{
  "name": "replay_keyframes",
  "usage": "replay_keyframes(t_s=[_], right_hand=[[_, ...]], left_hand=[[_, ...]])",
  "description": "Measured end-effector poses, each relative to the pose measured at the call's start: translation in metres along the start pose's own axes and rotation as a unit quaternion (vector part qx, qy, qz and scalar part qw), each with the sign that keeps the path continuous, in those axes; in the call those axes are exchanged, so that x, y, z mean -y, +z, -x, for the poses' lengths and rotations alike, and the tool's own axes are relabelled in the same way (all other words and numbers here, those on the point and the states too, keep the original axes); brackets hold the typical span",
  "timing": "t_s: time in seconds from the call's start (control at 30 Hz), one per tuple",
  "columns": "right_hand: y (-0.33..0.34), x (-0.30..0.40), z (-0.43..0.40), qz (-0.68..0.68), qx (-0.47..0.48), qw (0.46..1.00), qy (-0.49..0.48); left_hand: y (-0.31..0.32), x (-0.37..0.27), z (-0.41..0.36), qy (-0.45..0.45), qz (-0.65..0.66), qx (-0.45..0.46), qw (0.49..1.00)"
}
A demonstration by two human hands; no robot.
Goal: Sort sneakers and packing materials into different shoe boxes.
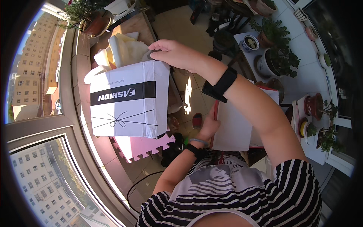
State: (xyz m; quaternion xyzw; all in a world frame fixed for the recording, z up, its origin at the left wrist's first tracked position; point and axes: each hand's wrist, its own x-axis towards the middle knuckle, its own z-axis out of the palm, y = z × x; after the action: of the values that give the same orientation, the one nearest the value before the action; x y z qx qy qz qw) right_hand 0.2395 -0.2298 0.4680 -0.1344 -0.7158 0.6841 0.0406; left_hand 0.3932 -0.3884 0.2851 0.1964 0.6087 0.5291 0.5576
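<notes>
My left hand point(210, 124) grips the red edge of a box or lid point(232, 127) with a white surface, close against my body. Stretched across to the far left, my right hand point(163, 52) has its thumb and fingers apart over the far corner of a white cardboard shoe box point(127, 119) with a black printed band and a drawn bow. Crumpled white and yellow packing material point(124, 49), partly foam-like, lies behind that box, close to my right fingertips. Whether those fingertips touch it cannot be told.
A pink foam mat point(133, 146) with a toothed edge lies under the shoe box. Window frames and a tiled sill point(85, 113) run along the left. Potted plants point(268, 63) stand on white stands at right; another pot point(96, 27) is at upper left. A black cable point(129, 187) curves low down.
</notes>
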Motion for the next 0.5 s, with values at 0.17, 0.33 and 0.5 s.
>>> replay_keyframes(t_s=[0.17, 0.33, 0.5], right_hand=[[-0.137, -0.052, 0.173, 0.075, -0.250, 0.965, 0.022], [-0.185, -0.133, 0.408, 0.066, -0.523, 0.829, 0.185], [-0.109, -0.199, 0.534, 0.028, -0.547, 0.765, 0.337]], left_hand=[[0.003, -0.045, 0.011, -0.053, 0.087, -0.003, 0.995], [0.013, -0.052, 0.009, -0.073, 0.049, 0.002, 0.996], [0.009, -0.050, 0.007, -0.068, 0.037, -0.021, 0.997]])
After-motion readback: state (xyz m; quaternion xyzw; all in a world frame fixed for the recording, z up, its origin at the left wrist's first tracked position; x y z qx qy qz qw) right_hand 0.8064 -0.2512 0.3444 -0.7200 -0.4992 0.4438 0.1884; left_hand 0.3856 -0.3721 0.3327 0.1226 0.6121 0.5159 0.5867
